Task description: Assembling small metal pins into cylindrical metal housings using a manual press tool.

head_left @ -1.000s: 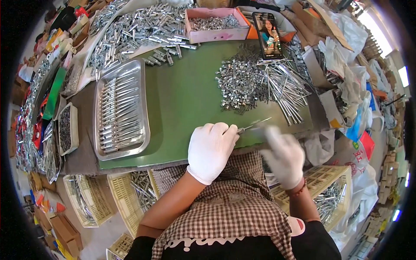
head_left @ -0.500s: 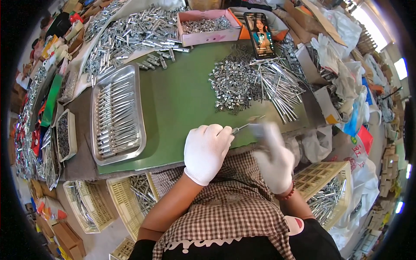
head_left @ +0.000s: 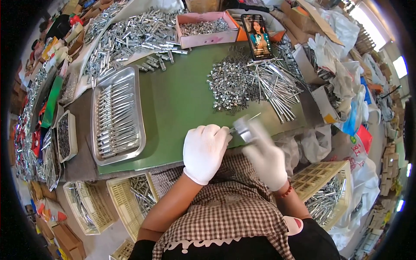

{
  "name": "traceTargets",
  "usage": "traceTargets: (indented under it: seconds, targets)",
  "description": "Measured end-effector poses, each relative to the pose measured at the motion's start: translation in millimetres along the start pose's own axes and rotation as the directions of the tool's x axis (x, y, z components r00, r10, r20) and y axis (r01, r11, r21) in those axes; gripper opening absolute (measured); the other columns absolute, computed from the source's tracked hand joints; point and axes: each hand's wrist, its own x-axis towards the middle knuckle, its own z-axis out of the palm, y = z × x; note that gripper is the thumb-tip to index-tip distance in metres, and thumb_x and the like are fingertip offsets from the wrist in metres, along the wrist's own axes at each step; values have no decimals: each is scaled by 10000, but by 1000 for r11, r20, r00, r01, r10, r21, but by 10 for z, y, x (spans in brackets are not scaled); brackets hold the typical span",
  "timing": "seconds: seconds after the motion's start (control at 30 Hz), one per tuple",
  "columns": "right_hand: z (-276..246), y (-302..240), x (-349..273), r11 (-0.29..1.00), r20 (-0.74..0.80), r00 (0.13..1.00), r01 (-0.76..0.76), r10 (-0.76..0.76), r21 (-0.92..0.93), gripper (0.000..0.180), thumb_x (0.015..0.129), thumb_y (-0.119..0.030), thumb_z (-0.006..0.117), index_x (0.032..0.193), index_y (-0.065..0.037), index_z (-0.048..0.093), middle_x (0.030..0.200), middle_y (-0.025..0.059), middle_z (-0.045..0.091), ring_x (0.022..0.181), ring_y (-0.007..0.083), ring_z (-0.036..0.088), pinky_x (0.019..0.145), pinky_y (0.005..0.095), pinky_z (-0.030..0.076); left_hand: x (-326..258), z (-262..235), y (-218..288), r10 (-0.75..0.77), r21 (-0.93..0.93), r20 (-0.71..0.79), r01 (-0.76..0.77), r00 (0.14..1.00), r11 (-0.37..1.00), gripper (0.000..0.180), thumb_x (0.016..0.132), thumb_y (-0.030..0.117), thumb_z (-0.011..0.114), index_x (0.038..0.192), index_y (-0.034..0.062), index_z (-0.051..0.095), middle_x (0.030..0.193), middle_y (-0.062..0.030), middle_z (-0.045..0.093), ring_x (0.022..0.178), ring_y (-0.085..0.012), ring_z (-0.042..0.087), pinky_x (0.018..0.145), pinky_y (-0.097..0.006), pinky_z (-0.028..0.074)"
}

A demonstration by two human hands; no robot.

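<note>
My left hand (head_left: 205, 148), in a white knitted glove, is closed near the front edge of the green work surface (head_left: 182, 95). It grips a thin metal rod (head_left: 256, 115), whose tip shows past my right hand. My right hand (head_left: 269, 164), gloved too and smeared by motion, is closed on a silvery metal tool (head_left: 246, 131); its exact kind is blurred. That tool meets the rod just beside my left fingertips. Beyond my hands lie a heap of small silver caps (head_left: 229, 84) and a bundle of thin metal rods (head_left: 277, 93).
At left, a steel tray (head_left: 140, 130) holds a row of metal bolts. Metal sleeves (head_left: 130, 39) are piled at the back, beside a pink box (head_left: 208, 40) of small parts. A phone (head_left: 258, 38) leans at the back right. Plastic crates (head_left: 125, 203) stand below the table edge.
My right hand and the blurred tool have moved left, up against my left fingertips. The left hand has barely moved and stays closed.
</note>
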Motion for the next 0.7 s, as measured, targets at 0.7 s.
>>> traceTargets:
  seconds: [0.7]
  targets:
    - [-961, 810, 693, 643, -431, 804, -81, -410, -762, 453, 908, -199, 744, 1347, -107, 679, 966, 115, 708, 915, 318, 672, 856, 436, 514, 36, -2, 21, -47, 2, -83, 48, 995, 999, 83, 871, 220, 736, 897, 146, 708, 835, -24, 629, 770, -263, 639, 704, -422, 492]
